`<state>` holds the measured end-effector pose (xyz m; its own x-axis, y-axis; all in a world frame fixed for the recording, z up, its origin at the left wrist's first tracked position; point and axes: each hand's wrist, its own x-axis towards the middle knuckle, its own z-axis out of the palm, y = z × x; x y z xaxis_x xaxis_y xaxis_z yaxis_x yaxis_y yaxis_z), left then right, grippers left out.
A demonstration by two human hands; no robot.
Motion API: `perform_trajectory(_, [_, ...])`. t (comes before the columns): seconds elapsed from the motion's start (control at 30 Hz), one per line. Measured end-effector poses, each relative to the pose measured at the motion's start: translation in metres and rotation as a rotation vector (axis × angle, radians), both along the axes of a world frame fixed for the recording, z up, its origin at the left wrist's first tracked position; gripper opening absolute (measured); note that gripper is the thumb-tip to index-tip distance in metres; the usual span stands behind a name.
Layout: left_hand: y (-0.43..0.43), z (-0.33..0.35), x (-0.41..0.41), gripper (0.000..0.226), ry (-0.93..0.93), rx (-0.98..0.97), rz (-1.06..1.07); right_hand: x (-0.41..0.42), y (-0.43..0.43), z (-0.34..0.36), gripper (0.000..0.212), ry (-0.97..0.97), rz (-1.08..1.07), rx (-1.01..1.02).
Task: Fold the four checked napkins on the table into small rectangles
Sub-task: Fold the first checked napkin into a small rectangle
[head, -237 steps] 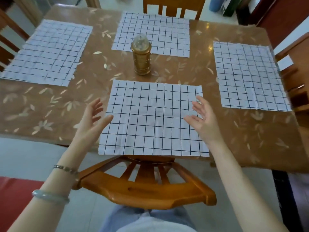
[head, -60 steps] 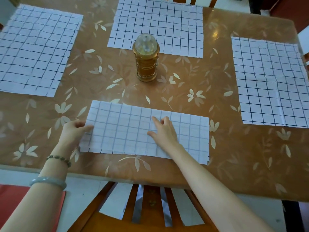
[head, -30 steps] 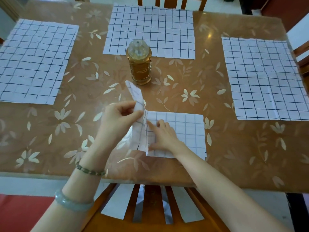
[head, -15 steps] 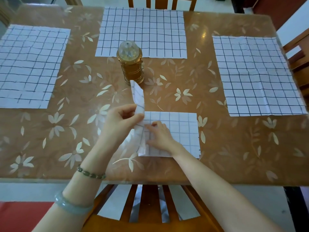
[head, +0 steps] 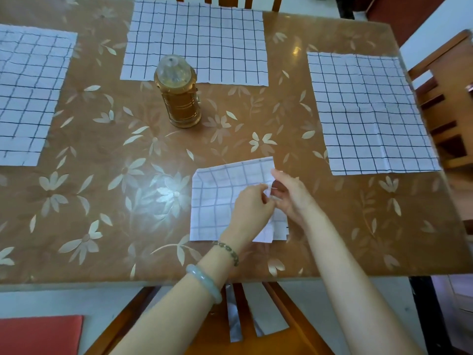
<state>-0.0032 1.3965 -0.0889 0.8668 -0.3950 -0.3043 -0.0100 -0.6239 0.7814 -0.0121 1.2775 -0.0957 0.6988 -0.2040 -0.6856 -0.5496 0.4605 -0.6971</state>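
The near napkin [head: 217, 201], white with dark checks, lies folded into a small square-ish rectangle near the table's front edge. My left hand [head: 252, 204] pinches its right edge from above. My right hand [head: 291, 196] meets it there, fingers on the same edge, which lifts a little at the far right corner. Three more checked napkins lie flat and unfolded: one at the left [head: 28, 93], one at the far middle [head: 197, 42], one at the right [head: 368, 111].
A golden jar-like lantern [head: 179, 96] stands in the middle of the brown floral table [head: 102, 201], between the far napkin and the folded one. A wooden chair back [head: 256, 336] is below the front edge, another chair [head: 445, 98] at the right.
My left hand has carried the raised left half of the napkin over to the right, and the napkin now lies half as wide. Both hands now meet at its right edge.
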Motion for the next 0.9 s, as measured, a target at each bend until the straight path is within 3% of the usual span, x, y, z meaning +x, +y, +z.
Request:
perform_trajectory(0.03, [-0.001,-0.001,-0.001,0.020,0.009,-0.023,-0.045,0.002,0.001,-0.004,0.017,0.028,-0.011,-0.077])
perform_trajectory(0.1, [0.007,-0.006,0.001,0.026,0.002,-0.056,-0.099,0.007,-0.001,-0.016,0.020,0.095,-0.033,-0.264])
perform_trajectory(0.2, [0.047,-0.019,0.033,0.023,-0.142,-0.056,0.095,0.010,-0.002,-0.027,0.022,0.152,0.036,-0.465])
perform_trajectory(0.3, [0.095,-0.036,0.086,0.033,-0.230,0.099,0.153,0.010,-0.004,-0.035,0.030,0.193,0.176,-0.589])
perform_trajectory(0.37, [0.110,-0.039,0.117,0.036,-0.167,0.195,0.068,0.010,-0.002,-0.034,0.023,0.228,0.161,-0.603])
perform_trajectory(0.43, [0.113,-0.045,0.138,0.033,-0.077,0.260,-0.063,0.010,0.002,-0.029,0.036,0.221,0.166,-0.612])
perform_trajectory(0.57, [0.107,-0.056,0.157,0.027,0.044,0.305,-0.230,0.009,0.001,-0.028,0.024,0.188,0.161,-0.611])
perform_trajectory(0.77, [0.102,-0.056,0.167,0.028,-0.019,0.508,-0.402,0.008,-0.002,-0.040,0.017,0.153,0.180,-0.673])
perform_trajectory(0.9, [0.113,-0.059,0.168,0.039,-0.081,0.585,-0.446,0.009,-0.006,-0.058,0.030,0.128,0.183,-0.663])
